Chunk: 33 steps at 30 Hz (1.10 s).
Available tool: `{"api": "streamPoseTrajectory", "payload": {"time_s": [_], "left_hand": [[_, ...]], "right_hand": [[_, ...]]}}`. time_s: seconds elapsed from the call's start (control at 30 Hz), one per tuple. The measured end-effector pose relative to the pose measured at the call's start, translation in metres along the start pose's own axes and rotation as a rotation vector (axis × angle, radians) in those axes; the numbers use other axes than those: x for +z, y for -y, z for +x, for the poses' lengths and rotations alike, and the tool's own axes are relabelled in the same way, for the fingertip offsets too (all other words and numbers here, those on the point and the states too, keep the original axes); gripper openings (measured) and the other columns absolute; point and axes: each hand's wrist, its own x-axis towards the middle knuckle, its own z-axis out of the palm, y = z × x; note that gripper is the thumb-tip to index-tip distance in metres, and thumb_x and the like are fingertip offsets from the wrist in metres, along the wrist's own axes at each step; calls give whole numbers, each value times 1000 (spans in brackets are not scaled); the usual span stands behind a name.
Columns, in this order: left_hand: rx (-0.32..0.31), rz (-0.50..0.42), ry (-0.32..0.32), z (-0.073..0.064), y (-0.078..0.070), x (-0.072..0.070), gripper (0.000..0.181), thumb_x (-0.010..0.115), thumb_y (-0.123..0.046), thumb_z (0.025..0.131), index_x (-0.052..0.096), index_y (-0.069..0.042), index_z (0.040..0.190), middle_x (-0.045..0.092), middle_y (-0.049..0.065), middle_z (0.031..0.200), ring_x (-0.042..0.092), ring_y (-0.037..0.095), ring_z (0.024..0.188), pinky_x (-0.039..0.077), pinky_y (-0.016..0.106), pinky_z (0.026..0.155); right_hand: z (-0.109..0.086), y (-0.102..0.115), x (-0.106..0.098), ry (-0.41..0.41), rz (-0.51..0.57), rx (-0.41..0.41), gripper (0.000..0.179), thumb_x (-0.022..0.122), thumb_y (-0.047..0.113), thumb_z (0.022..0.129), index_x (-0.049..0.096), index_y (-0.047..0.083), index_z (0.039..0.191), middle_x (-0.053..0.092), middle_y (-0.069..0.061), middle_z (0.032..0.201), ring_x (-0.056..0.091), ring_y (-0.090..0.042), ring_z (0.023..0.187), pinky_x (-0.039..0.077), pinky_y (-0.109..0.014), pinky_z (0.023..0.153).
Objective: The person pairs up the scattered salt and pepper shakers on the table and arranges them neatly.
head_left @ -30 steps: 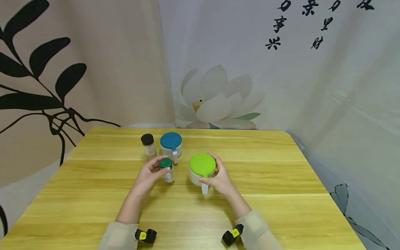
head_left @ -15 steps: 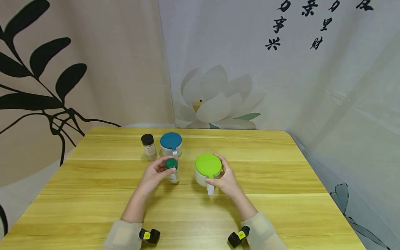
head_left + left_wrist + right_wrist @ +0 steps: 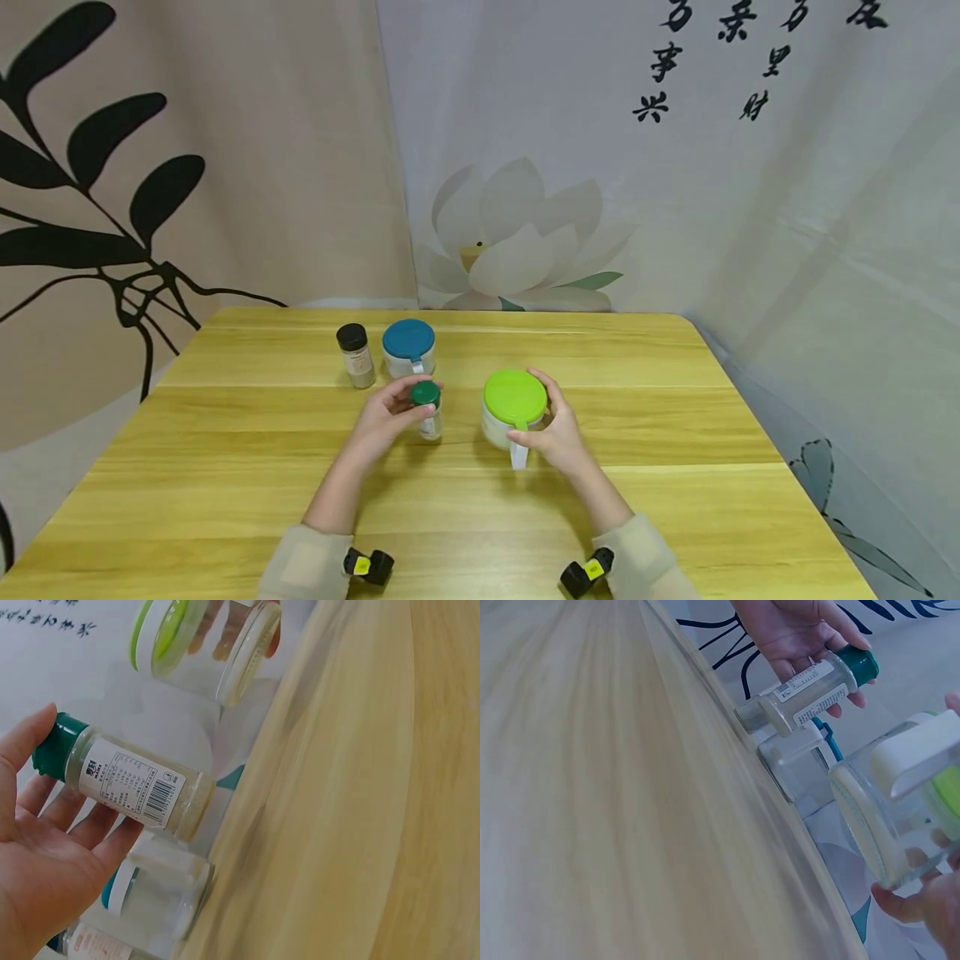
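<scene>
My left hand pinches a small clear seasoning bottle by its dark green cap, thumb on one side and fingers on the other. A white label with a barcode faces the left wrist view, and pale contents show inside. To the right, my right hand grips a clear glass seasoning jar with a bright green lid. The jar's white handle points towards me. Both containers are upright, side by side with a gap between them, close over the table.
Behind my left hand stand a black-capped seasoning bottle and a blue-lidded jar with a white handle. The wooden table ends at a far edge, where printed cloth hangs.
Both hands have moved steadily to the right, carrying the green-capped bottle and the green-lidded jar. The black-capped bottle and the blue-lidded jar have stayed in place.
</scene>
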Motion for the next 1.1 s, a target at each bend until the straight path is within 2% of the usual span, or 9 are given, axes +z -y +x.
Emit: {"api": "streamPoseTrajectory", "payload": {"time_s": [0.23, 0.57, 0.83, 0.97, 1.1], "left_hand": [[6, -11, 33, 4, -1, 7, 40, 69, -11, 89, 57, -5, 127, 60, 14, 127, 57, 22, 110, 46, 29, 91], [8, -31, 70, 11, -4, 22, 38, 66, -2, 90, 57, 0, 127, 58, 21, 127, 58, 22, 107, 47, 31, 89], [2, -21, 48, 11, 0, 36, 39, 70, -11, 88, 60, -5, 125, 64, 10, 121, 59, 20, 105, 46, 34, 90], [-9, -38, 45, 11, 0, 41, 39, 71, -11, 88, 60, -6, 125, 63, 10, 122, 58, 20, 106, 45, 35, 92], [-3, -61, 80, 7, -16, 48, 38, 69, -5, 88, 59, -1, 125, 60, 19, 124, 58, 21, 105, 44, 37, 91]], "right_hand": [[2, -23, -12, -35, -17, -8, 95, 80, -8, 68, 30, 4, 147, 43, -18, 137, 46, -32, 118, 42, -42, 92], [-4, -28, -27, -55, -33, -12, 93, 82, -3, 68, 34, 12, 146, 43, -16, 137, 45, -33, 120, 41, -45, 96], [-11, -30, -37, -70, -57, -20, 93, 82, -7, 68, 33, 6, 146, 45, -16, 136, 47, -29, 116, 45, -38, 90], [-13, -31, -41, -72, -62, -32, 92, 81, -6, 68, 33, 7, 146, 45, -16, 136, 47, -28, 117, 45, -35, 91], [-15, -29, -46, -68, -52, -38, 92, 80, -7, 69, 33, 7, 146, 45, -17, 136, 48, -27, 117, 44, -33, 93]]}}
